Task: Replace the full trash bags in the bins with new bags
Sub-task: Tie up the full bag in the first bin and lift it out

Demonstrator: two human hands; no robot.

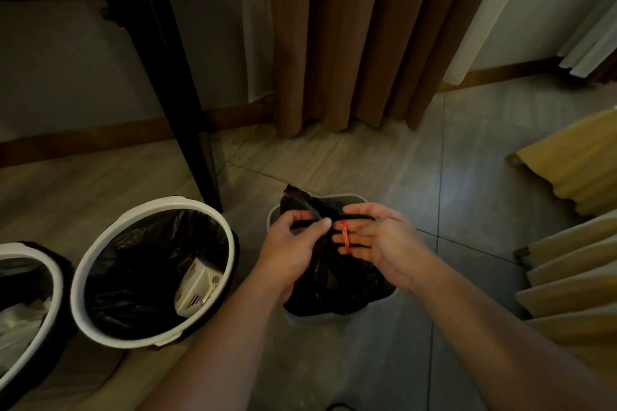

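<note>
While the left hand (293, 238) pinches the gathered neck of the black bag (334, 280), which sits in the square bin (354, 198), the right hand (380, 242) holds its fingers straight, an orange tie (345, 237) looped across them.

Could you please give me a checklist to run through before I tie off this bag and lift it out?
1. Left hand grip on the bag: ok, it pinches the gathered top.
2. Red band ready: ok, looped round the fingers of the right hand.
3. Bag tied: not ok, the red band is not round its neck.
4. Bag out of the grey bin: not ok, it sits inside.
5. Round bin emptied: not ok, a box lies in it.
6. New bag at hand: cannot tell, none in view.
</note>
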